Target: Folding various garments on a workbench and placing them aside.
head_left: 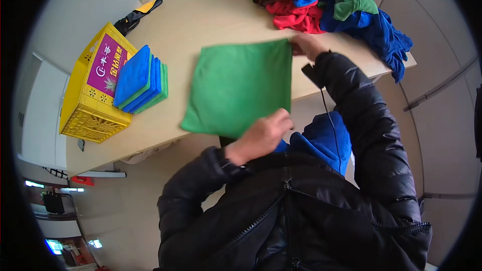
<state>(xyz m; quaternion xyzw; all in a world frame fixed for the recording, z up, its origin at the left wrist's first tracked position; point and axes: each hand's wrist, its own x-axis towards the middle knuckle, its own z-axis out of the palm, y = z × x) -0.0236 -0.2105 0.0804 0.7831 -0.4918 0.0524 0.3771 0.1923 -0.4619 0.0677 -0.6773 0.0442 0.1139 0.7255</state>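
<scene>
A green cloth (238, 85), roughly square, hangs spread between my hands over the table's near edge. My left hand (263, 134) is closed on its near right corner, slightly blurred by motion. My right hand (307, 47) grips the far right corner, its fingertips partly hidden behind the cloth. To the left, a stack of folded blue and green cloths (143, 80) leans against a yellow basket (95, 115). A blue cloth (324, 138) lies over my lap.
A loose heap of red, blue, green and brown cloths (301, 12) covers the table's far right, some hanging over its edge. A black and yellow item (138, 16) lies near the wall. A black cord (331, 115) hangs by my right sleeve.
</scene>
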